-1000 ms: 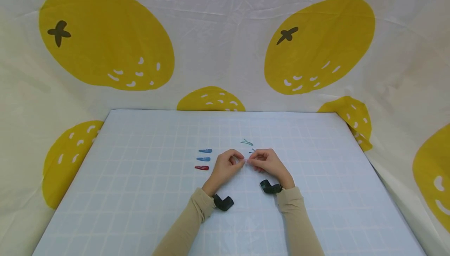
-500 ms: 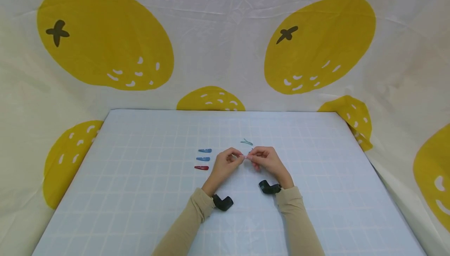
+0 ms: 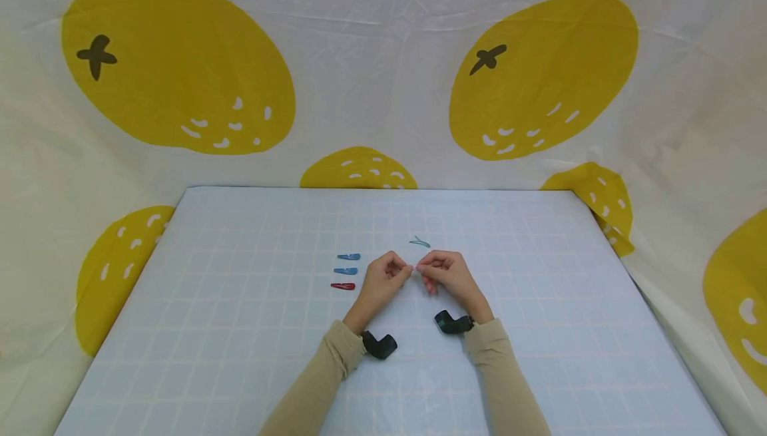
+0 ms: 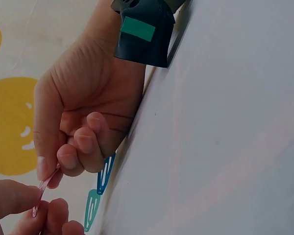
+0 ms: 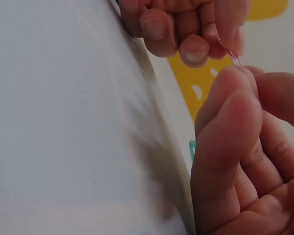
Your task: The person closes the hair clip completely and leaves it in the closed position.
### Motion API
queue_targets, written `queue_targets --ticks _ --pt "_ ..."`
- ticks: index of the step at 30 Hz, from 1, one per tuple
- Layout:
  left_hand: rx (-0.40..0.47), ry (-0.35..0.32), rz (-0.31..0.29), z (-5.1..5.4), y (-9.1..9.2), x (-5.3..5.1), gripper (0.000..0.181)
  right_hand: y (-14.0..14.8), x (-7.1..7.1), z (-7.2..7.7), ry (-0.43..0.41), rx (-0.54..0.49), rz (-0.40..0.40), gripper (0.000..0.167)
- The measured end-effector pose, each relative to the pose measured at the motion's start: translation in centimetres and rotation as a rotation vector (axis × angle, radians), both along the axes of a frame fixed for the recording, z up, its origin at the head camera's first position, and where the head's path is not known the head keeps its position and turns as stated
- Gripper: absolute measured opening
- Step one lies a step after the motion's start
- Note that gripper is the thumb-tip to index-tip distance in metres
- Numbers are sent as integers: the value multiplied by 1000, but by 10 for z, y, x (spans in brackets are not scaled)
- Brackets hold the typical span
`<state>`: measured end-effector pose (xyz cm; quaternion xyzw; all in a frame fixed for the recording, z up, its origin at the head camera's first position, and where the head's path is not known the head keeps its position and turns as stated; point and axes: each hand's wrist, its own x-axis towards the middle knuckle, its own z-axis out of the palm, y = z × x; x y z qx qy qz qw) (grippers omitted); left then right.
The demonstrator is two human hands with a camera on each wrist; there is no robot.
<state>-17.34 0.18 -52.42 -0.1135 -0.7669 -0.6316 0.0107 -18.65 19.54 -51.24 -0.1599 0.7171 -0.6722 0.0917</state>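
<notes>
A pink snap hair clip (image 4: 47, 180) spans the small gap between the two hands. My left hand (image 3: 381, 283) pinches one end with thumb and forefinger. At the other end, the thumb and fingertips of my right hand (image 3: 451, 277) pinch it too. The right wrist view also shows the pink clip, mostly covered by fingertips. Beyond the right hand lies a teal hair clip (image 3: 420, 241), its parts spread apart. A blue hair clip (image 4: 105, 175) shows near the teal one in the left wrist view; the right hand hides it from the head view.
Left of the hands, two blue hair clips (image 3: 349, 257) and a red hair clip (image 3: 343, 286) lie in a column on the pale checked tabletop (image 3: 240, 329). A white curtain (image 3: 371, 56) with yellow fruit prints hangs behind the table. Black cameras (image 3: 380, 345) sit on both wrists.
Both hands have drifted slightly up and left with the pink clip between them. The right hand has turned a little and now covers the blue clip behind it.
</notes>
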Motion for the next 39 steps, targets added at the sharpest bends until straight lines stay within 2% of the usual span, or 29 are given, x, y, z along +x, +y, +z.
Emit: queue_targets --ticks 11,27,30,36,39 --pt "-85 43 4 2 -1 2 18 -5 2 3 -57 21 -28 12" --pt "-166 70 13 1 0 0 25 -9 2 5 -62 136 -37 14" --pt "-162 67 22 0 1 1 25 -10 3 10 -67 150 -39 15" --pt "-157 69 38 0 1 1 25 -16 12 32 -71 149 -38 16" --pt "-166 68 42 0 1 1 24 -17 13 35 -64 145 -35 16"
